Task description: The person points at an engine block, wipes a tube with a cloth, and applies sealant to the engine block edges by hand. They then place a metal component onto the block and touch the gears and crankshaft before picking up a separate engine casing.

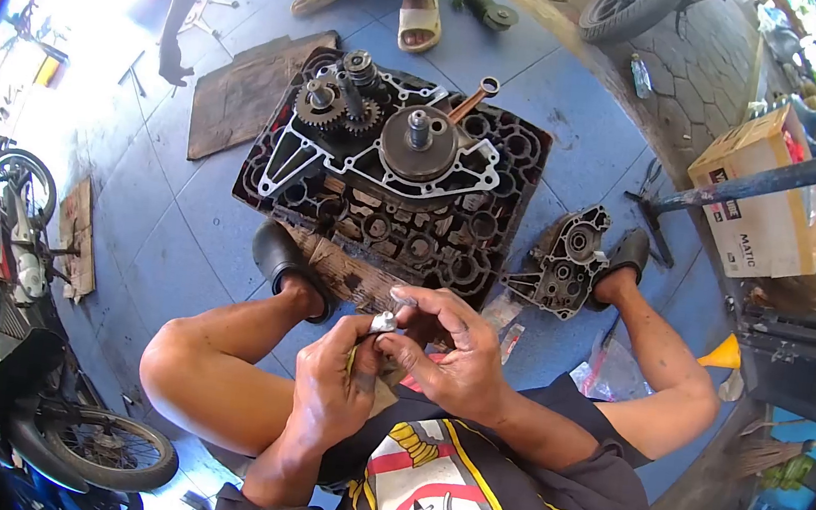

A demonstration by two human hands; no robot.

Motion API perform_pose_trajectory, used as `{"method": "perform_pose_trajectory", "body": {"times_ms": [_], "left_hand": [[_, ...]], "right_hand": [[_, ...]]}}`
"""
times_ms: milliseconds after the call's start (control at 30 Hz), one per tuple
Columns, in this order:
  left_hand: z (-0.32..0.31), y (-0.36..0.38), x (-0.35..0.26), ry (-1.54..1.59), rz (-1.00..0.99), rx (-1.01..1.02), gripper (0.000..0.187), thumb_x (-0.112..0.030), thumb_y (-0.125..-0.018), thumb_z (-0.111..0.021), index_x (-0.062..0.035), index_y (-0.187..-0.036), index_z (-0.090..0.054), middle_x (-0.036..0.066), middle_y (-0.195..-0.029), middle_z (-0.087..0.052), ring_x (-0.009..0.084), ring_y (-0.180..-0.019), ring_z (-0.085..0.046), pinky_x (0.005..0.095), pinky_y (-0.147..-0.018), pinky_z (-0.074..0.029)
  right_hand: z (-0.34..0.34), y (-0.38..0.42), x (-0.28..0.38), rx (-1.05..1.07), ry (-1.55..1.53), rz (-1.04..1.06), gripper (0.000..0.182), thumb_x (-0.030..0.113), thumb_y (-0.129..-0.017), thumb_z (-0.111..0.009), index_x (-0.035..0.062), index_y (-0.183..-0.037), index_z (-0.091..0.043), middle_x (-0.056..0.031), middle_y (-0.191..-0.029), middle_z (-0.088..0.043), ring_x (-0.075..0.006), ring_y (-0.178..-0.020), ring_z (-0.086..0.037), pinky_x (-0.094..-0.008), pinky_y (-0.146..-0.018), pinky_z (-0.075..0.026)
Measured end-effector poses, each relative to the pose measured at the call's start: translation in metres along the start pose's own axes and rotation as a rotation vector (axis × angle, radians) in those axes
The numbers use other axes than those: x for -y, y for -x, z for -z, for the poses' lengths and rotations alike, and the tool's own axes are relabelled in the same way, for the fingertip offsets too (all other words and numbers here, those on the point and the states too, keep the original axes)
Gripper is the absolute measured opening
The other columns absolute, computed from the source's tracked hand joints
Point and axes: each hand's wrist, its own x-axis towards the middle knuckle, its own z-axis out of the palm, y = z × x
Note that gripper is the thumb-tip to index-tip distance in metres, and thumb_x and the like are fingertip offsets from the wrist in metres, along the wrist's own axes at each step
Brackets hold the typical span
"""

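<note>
My left hand [339, 373] is closed around a small silver piece [383, 323], whose exact kind I cannot make out. Something tan and yellow shows below it at the palm, mostly hidden by the fingers. My right hand [457, 351] pinches at the same piece from the other side, its forefinger bent over the top. Beyond both hands, an engine crankcase half [337, 168] lies on a dark, oily tray [527, 183]. It carries gears [324, 104] and a crankshaft [418, 145] with a connecting rod [470, 102] pointing up and right.
Another crankcase part [568, 263] lies on the blue tiles by my right foot. Cardboard [245, 95] is on the floor behind the tray. Across from me a person's hand [175, 65] reaches down. Motorcycles stand at left; a carton [766, 200] sits at right.
</note>
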Motion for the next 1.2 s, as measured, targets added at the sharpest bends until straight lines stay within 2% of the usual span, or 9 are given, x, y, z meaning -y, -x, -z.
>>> {"method": "perform_pose_trajectory", "body": {"times_ms": [67, 367, 567, 800, 900, 1000, 1067, 1133, 1200], "left_hand": [[-0.007, -0.005, -0.002, -0.020, -0.061, 0.031, 0.013, -0.002, -0.094, -0.062, 0.0005, -0.107, -0.063, 0.021, -0.084, -0.068, 0.0394, -0.076, -0.070, 0.0385, -0.067, -0.053], [-0.024, -0.010, -0.004, 0.009, -0.162, 0.022, 0.013, 0.002, -0.091, -0.066, 0.0030, -0.104, -0.065, 0.018, -0.081, -0.067, 0.0303, -0.069, -0.069, 0.0346, -0.062, -0.052], [-0.022, -0.009, 0.000, -0.044, -0.221, -0.021, 0.015, 0.003, -0.089, -0.067, 0.0030, -0.104, -0.067, 0.017, -0.082, -0.068, 0.0311, -0.070, -0.069, 0.0352, -0.062, -0.052], [-0.013, -0.005, 0.003, -0.055, -0.188, -0.035, 0.018, 0.004, -0.088, -0.067, 0.0028, -0.105, -0.068, 0.018, -0.083, -0.069, 0.0324, -0.071, -0.070, 0.0363, -0.063, -0.053], [-0.010, -0.005, 0.003, -0.073, -0.170, -0.025, 0.019, 0.004, -0.087, -0.067, 0.0031, -0.106, -0.068, 0.019, -0.084, -0.069, 0.0323, -0.072, -0.070, 0.0364, -0.063, -0.054], [-0.007, -0.005, -0.002, -0.072, -0.147, -0.038, 0.016, 0.003, -0.089, -0.066, 0.0026, -0.105, -0.067, 0.019, -0.082, -0.069, 0.0316, -0.071, -0.070, 0.0362, -0.063, -0.054], [-0.006, -0.007, -0.002, -0.060, -0.012, -0.076, 0.011, 0.000, -0.092, -0.066, 0.0016, -0.103, -0.067, 0.018, -0.079, -0.068, 0.0317, -0.069, -0.070, 0.0356, -0.063, -0.053], [-0.007, -0.009, 0.003, -0.077, -0.046, -0.130, 0.007, -0.002, -0.096, -0.064, 0.0011, -0.102, -0.066, 0.016, -0.078, -0.069, 0.0272, -0.068, -0.071, 0.0335, -0.064, -0.054], [-0.005, -0.008, 0.006, 0.047, 0.113, -0.190, 0.007, -0.003, -0.098, -0.063, 0.0017, -0.102, -0.065, 0.013, -0.079, -0.071, 0.0209, -0.071, -0.071, 0.0317, -0.066, -0.055]], "right_hand": [[0.004, 0.004, -0.001, -0.103, -0.039, 0.022, 0.045, 0.004, -0.084, -0.081, 0.0027, -0.126, -0.066, -0.0064, -0.095, -0.067, -0.0088, -0.068, -0.063, -0.0251, -0.062, -0.052], [0.022, 0.012, 0.007, -0.200, 0.130, 0.129, 0.041, 0.002, -0.080, -0.084, 0.0058, -0.120, -0.073, -0.0073, -0.109, -0.059, -0.0090, -0.077, -0.059, -0.0234, -0.066, -0.052], [0.020, 0.010, 0.006, -0.183, 0.177, 0.142, 0.043, 0.003, -0.079, -0.085, 0.0065, -0.121, -0.074, -0.0076, -0.114, -0.056, -0.0090, -0.076, -0.056, -0.0231, -0.070, -0.051], [0.013, 0.005, 0.005, -0.129, 0.196, 0.158, 0.041, 0.002, -0.080, -0.084, 0.0070, -0.119, -0.075, -0.0080, -0.116, -0.053, -0.0082, -0.073, -0.051, -0.0232, -0.067, -0.048], [0.012, 0.003, 0.003, -0.132, 0.244, 0.149, 0.039, 0.006, -0.075, -0.089, 0.0067, -0.112, -0.078, -0.0082, -0.118, -0.055, -0.0077, -0.078, -0.053, -0.0222, -0.070, -0.050], [0.009, -0.002, 0.005, -0.099, 0.252, 0.186, 0.037, -0.002, -0.079, -0.082, 0.0084, -0.114, -0.077, -0.0084, -0.118, -0.051, -0.0087, -0.073, -0.051, -0.0236, -0.067, -0.048], [0.008, -0.003, 0.003, -0.064, 0.205, 0.183, 0.034, -0.004, -0.079, -0.081, 0.0094, -0.110, -0.078, -0.0087, -0.119, -0.051, -0.0095, -0.074, -0.053, -0.0238, -0.068, -0.048], [0.016, -0.010, 0.000, -0.037, 0.201, 0.269, 0.036, -0.002, -0.079, -0.081, 0.0106, -0.112, -0.077, -0.0085, -0.118, -0.052, -0.0089, -0.076, -0.054, -0.0231, -0.066, -0.048], [0.033, -0.021, 0.008, -0.003, 0.144, 0.121, 0.042, 0.001, -0.077, -0.080, 0.0098, -0.118, -0.073, -0.0084, -0.116, -0.053, -0.0083, -0.074, -0.055, -0.0229, -0.064, -0.048]]}}
